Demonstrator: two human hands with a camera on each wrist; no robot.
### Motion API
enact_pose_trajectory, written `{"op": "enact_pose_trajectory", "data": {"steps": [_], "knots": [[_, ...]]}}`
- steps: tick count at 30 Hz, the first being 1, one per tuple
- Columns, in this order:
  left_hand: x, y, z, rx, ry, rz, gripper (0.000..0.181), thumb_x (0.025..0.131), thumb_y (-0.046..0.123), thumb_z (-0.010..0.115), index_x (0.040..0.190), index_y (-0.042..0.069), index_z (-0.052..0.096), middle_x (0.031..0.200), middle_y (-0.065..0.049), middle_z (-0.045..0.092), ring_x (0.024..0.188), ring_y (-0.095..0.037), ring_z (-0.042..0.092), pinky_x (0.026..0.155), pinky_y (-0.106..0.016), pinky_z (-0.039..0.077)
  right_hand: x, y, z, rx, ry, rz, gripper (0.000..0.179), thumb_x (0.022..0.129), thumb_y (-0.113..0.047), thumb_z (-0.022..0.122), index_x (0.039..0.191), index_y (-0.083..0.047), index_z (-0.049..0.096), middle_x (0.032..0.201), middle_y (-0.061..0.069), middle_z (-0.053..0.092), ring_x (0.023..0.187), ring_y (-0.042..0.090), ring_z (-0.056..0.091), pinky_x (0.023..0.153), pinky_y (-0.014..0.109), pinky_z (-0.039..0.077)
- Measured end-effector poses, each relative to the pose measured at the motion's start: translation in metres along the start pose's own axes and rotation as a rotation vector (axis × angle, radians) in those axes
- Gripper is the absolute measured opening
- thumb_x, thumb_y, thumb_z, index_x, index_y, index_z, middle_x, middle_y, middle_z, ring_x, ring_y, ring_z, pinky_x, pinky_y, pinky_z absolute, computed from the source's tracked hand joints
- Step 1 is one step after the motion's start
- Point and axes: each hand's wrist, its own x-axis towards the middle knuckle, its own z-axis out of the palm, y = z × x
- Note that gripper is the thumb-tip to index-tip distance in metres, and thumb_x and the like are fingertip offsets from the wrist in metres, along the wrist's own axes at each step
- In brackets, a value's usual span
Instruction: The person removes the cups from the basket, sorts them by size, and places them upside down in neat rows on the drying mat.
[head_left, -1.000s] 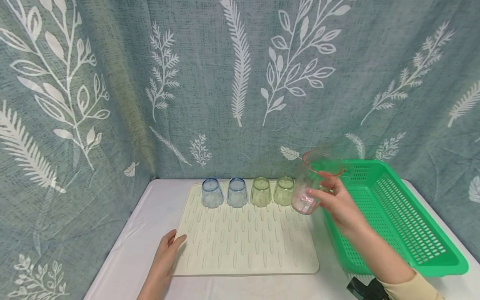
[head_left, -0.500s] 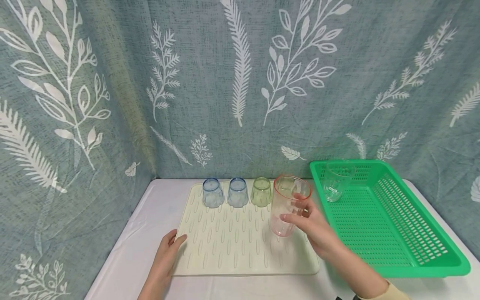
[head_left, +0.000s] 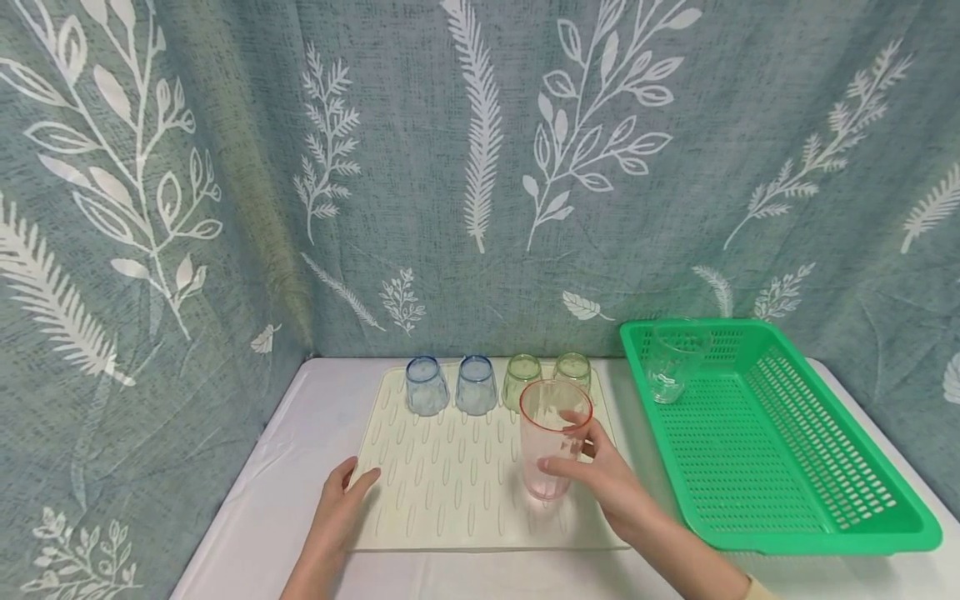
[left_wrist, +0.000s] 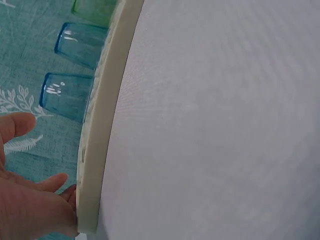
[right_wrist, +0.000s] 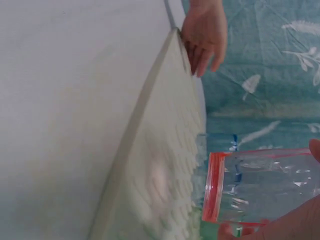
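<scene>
Pink cup (head_left: 534, 446) moved leftward over cream mat (head_left: 442, 500), right hand (head_left: 606, 475) gripping it, left hand (head_left: 340, 504) relaxed, leafy curtain (head_left: 420, 167)

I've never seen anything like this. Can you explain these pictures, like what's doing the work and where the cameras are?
There's no machine here, just bare-handed work. The wide view is from a head-worn camera looking down; the closer two are from cameras on each wrist. On the white table lies a cream mat, with two blue glasses and two green glasses along its far edge. Beside it, a green basket holds a clear glass. The right hand grips a red-rimmed glass over the mat; the left hand is at the mat's left edge.
</scene>
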Motion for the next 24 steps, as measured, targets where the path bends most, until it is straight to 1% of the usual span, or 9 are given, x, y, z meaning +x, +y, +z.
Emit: {"op": "enact_pose_trajectory", "data": {"steps": [3,6,10,12,15,17,19,22,24], "knots": [[-0.002,0.005,0.001,0.009,-0.020,0.015,0.085,0.098,0.031,0.055,0.152,-0.008,0.002,0.154,-0.036,0.006,0.142,-0.051,0.004,0.114,-0.061,0.008,-0.001,0.005,0.002,-0.007,0.001,0.006,0.072,0.073,-0.013,0.081,0.136,-0.010,0.047,0.123,0.013,0.049,0.120,0.029,0.041,0.096,0.041,0.034],[-0.006,0.010,0.002,0.027,-0.036,0.043,0.083,0.098,0.030,0.055,0.152,-0.007,0.005,0.154,-0.036,0.005,0.142,-0.050,0.003,0.114,-0.061,0.006,-0.002,0.010,0.003,-0.007,-0.002,0.012,0.071,0.072,-0.013,0.082,0.134,-0.011,0.048,0.119,0.013,0.048,0.117,0.029,0.041,0.092,0.037,0.038],[-0.012,0.018,0.005,0.060,-0.023,0.092,0.078,0.099,0.030,0.056,0.152,-0.006,0.012,0.154,-0.034,0.008,0.142,-0.050,0.005,0.113,-0.063,0.008,-0.003,0.015,0.005,-0.009,-0.013,0.017,0.069,0.071,-0.013,0.082,0.131,-0.012,0.049,0.118,0.011,0.046,0.116,0.027,0.039,0.089,0.036,0.040],[-0.016,0.023,0.008,0.059,-0.012,0.119,0.075,0.098,0.031,0.056,0.152,-0.004,0.017,0.155,-0.031,0.014,0.143,-0.048,0.009,0.114,-0.061,0.011,-0.003,0.016,0.005,-0.017,-0.018,0.015,0.069,0.070,-0.012,0.083,0.131,-0.012,0.050,0.117,0.010,0.046,0.115,0.027,0.039,0.088,0.036,0.041],[-0.021,0.032,0.015,0.038,-0.009,0.168,0.069,0.098,0.031,0.058,0.151,0.000,0.026,0.153,-0.025,0.026,0.142,-0.041,0.021,0.115,-0.055,0.020,-0.004,0.017,0.006,-0.039,-0.027,0.003,0.071,0.070,-0.012,0.083,0.132,-0.013,0.050,0.116,0.008,0.045,0.114,0.025,0.039,0.086,0.035,0.041],[-0.026,0.037,0.021,0.012,-0.022,0.211,0.065,0.097,0.030,0.061,0.148,0.002,0.033,0.150,-0.021,0.035,0.140,-0.037,0.030,0.113,-0.052,0.027,-0.005,0.017,0.006,-0.054,-0.034,-0.008,0.072,0.070,-0.012,0.083,0.134,-0.013,0.049,0.118,0.008,0.045,0.110,0.025,0.044,0.083,0.035,0.043],[-0.031,0.043,0.027,-0.019,-0.045,0.253,0.062,0.096,0.028,0.063,0.146,0.003,0.037,0.147,-0.018,0.041,0.137,-0.034,0.037,0.111,-0.049,0.033,-0.005,0.017,0.007,-0.068,-0.044,-0.021,0.073,0.070,-0.011,0.083,0.135,-0.013,0.049,0.121,0.009,0.045,0.107,0.025,0.048,0.082,0.035,0.045],[-0.038,0.051,0.037,-0.084,-0.102,0.297,0.059,0.095,0.026,0.065,0.145,0.006,0.040,0.144,-0.014,0.045,0.133,-0.029,0.042,0.108,-0.045,0.038,-0.006,0.016,0.007,-0.100,-0.054,-0.042,0.075,0.069,-0.013,0.085,0.134,-0.013,0.049,0.124,0.012,0.046,0.105,0.030,0.053,0.081,0.036,0.048],[-0.042,0.055,0.042,-0.122,-0.144,0.322,0.058,0.094,0.023,0.065,0.145,0.008,0.041,0.143,-0.012,0.047,0.131,-0.027,0.045,0.106,-0.039,0.041,-0.006,0.015,0.008,-0.132,-0.057,-0.067,0.075,0.067,-0.014,0.086,0.133,-0.014,0.050,0.123,0.013,0.046,0.108,0.030,0.051,0.084,0.037,0.047]]}}
